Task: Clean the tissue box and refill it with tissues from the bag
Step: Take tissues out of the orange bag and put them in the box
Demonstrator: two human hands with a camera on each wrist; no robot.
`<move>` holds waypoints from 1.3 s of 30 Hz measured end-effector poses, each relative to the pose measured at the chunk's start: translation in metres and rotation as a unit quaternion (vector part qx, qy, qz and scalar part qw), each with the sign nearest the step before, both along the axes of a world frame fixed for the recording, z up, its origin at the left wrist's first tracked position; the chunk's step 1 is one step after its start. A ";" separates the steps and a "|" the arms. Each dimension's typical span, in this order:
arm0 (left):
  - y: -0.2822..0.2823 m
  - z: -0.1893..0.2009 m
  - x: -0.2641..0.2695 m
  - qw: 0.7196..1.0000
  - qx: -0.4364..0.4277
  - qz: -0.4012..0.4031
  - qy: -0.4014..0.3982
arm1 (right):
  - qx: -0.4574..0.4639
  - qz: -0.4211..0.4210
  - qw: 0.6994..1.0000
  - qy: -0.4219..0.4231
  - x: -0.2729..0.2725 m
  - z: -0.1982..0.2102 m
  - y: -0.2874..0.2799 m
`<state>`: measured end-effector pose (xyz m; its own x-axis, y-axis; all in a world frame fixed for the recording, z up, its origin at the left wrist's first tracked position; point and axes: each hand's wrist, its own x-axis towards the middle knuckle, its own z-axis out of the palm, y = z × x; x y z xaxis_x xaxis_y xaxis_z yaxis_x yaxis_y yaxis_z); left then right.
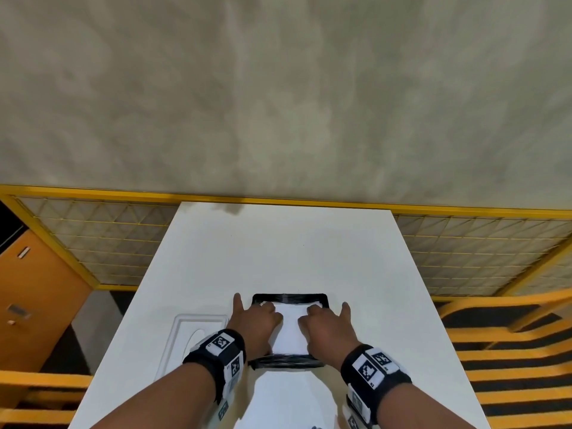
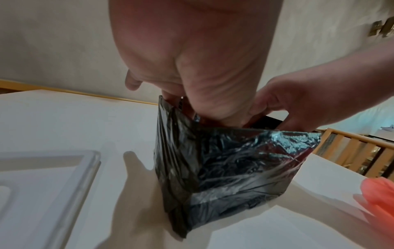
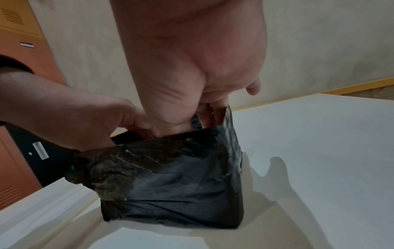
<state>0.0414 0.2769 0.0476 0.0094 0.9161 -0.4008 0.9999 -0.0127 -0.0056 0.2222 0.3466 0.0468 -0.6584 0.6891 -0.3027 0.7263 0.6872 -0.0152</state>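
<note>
Both hands reached into a black plastic bag on a white table.

A white table point(image 1: 278, 258) is seen before a yellow mesh fence point(image 1: 464, 243), and on its near middle a black plastic bag point(image 1: 291, 297) is stood upright with its mouth held open. A white stack of tissues point(image 1: 291, 329) is visible inside it. A white tray-like lid point(image 1: 192, 323) is laid just left of the bag. The left hand point(image 1: 253, 320) and the right hand point(image 1: 325, 323) are curled over the bag's rim, fingers dipped inside; whether the tissues are gripped cannot be told.
</note>
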 end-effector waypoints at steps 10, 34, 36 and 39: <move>-0.011 0.003 -0.004 0.997 0.040 -0.017 -0.056 | -0.057 -0.004 0.998 0.037 0.002 0.006 -0.006; -0.188 -0.052 -0.034 0.953 0.128 0.265 -0.077 | -0.101 -0.003 0.944 0.315 0.015 0.011 -0.106; -0.188 -0.039 -0.043 0.945 0.186 0.247 -0.105 | -0.132 -0.020 0.931 0.340 0.010 0.018 -0.107; -0.180 -0.003 -0.062 0.910 0.285 0.243 -0.176 | -0.169 -0.055 0.914 0.365 0.000 0.028 -0.104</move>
<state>-0.0209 0.0970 0.0449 -0.4174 0.9043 0.0902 0.8277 0.3373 0.4484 0.2219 0.2423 0.0746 -0.7031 0.7108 -0.0187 0.5021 0.4777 -0.7209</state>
